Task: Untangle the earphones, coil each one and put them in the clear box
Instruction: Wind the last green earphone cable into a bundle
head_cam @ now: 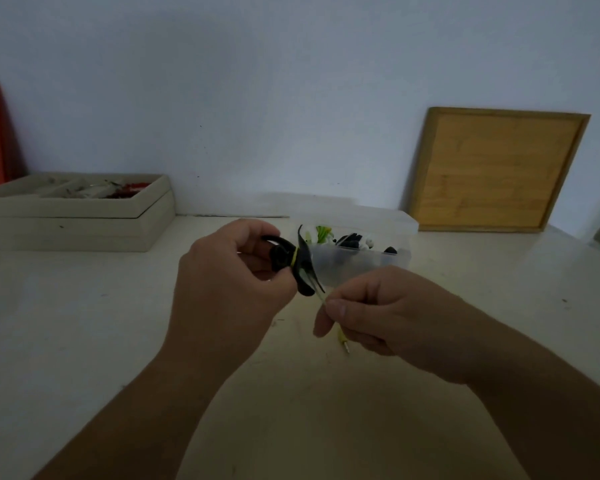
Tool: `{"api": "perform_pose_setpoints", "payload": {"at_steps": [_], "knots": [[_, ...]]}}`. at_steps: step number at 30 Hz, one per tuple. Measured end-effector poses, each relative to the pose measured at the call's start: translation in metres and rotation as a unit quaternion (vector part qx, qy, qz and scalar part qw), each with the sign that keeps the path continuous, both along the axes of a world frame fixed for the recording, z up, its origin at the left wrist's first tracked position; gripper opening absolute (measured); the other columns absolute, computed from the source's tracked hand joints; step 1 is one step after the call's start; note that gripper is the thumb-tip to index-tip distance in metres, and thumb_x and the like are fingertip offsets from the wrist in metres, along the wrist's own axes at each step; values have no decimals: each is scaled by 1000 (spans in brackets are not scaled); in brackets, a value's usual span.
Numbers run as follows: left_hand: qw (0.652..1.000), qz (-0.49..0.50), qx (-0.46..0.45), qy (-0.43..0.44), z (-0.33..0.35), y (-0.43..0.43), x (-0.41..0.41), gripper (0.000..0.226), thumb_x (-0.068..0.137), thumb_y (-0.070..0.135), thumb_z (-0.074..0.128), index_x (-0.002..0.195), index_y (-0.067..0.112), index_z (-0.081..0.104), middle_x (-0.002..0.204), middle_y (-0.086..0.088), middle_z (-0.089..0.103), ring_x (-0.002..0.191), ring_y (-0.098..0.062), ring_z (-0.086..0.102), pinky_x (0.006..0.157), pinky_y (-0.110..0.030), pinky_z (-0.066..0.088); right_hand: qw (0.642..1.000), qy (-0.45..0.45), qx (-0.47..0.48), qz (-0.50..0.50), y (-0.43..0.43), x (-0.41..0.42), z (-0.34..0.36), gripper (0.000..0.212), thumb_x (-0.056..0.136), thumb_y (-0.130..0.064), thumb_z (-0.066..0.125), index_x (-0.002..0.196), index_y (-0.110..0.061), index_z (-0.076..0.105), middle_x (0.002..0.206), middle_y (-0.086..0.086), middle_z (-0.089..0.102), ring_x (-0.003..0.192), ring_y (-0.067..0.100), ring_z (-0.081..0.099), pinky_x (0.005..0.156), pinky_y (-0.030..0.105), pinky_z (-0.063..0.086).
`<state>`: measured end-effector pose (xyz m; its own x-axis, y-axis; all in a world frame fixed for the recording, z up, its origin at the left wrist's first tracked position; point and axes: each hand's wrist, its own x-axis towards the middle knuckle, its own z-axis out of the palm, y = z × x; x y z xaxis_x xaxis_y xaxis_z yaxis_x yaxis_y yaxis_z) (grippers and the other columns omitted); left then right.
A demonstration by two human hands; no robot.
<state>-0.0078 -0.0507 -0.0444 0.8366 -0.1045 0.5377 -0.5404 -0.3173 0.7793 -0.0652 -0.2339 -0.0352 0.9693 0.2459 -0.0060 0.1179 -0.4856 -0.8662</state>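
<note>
Several earphones boxed, one coil nearly tied off.
Several coiled sets (green, black, white, as far as the dim light shows) already lie in the clear box (361, 268). Just in front of it, above the counter (84, 323), the left hand (229, 271) grips a black earphone bundle (284, 259) in curled fingers. The right hand (378, 313) pinches the yellow-green cable tail (342, 337) wound round its middle. Left, I judge: finishing this wrap and boxing it.

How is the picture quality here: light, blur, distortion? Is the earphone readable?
Head view: dim and underexposed, bluish cast on the wall; the black earphone in the left hand reads as a dark mass, its cable toward the right hand smeared; contents of the clear box are soft; wide-angle bending slants the wooden board.
</note>
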Motion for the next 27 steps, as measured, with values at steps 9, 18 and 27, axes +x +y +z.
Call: {"api": "perform_pose_setpoints", "payload": {"at_steps": [9,18,27], "knots": [[979,-51,160,-119,-2,-6,-7,32,75,17,76,106,19,69,91,8,68,79,-3,67,83,-12,53,996,-86,3,-14,-9,-11,20,20,88,-36,61,83,-25,76,50,-7,45,46,8,36,48,27,32],[974,-207,75,-51,2,-9,-14,38,72,-1,77,104,19,71,86,11,73,83,-4,72,80,-18,57,965,-167,28,-201,-21,-2,17,17,87,-25,68,71,-21,74,47,-7,47,44,8,36,46,22,32],[987,-128,-83,40,3,-8,-6,42,71,-7,75,102,21,69,82,4,71,73,-11,74,63,-17,55,996,39,-77,-5,-5,-1,1,26,100,-30,53,85,-25,74,56,-8,51,50,11,42,52,27,37]]}}
